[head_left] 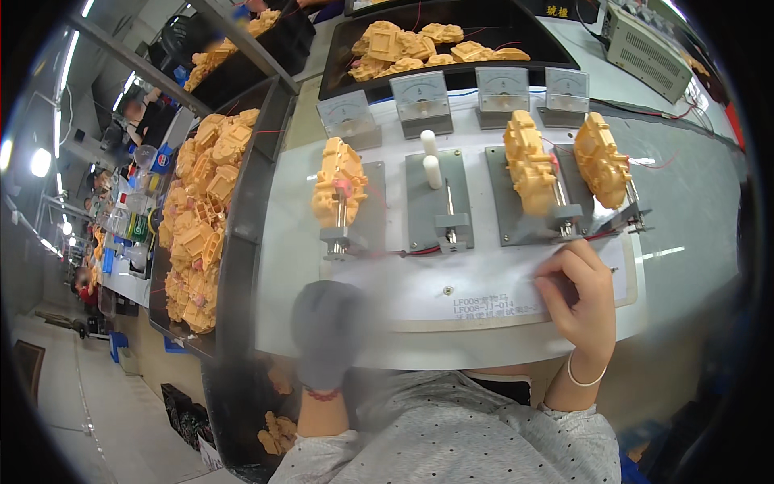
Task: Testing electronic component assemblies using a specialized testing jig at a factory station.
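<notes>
Right hand [582, 294] rests on the white test board [419, 315], fingers curled loosely together w/ tips down on the board's front strip, just below the third clamp station; nothing gripped in it that I can see. A thin bracelet sits on that wrist. Left hand [329, 331] wears a dark glove and is blurred, near the board's front-left edge; can't tell if it's open or closed, or holding anything.

On the board are four grey fixtures [439, 202] in a row. First from left carries a yellow plastic housing [340, 181] standing upright in its clamp. Second is bare apart from two white pegs [431, 157]. Third holds a yellow housing [530, 165], and the fourth another [601, 157], both tilted a bit. Red wires [403, 252] run along the fixtures' front ends.

Behind the fixtures stand four analog meters [421, 97], one per station. Beyond them, a black tray [516, 81] w/ more yellow housings. To the left, a long black bin [250, 194] piled w/ the same parts. A grey power unit [645, 48] sits at the far right of the bench.
</notes>
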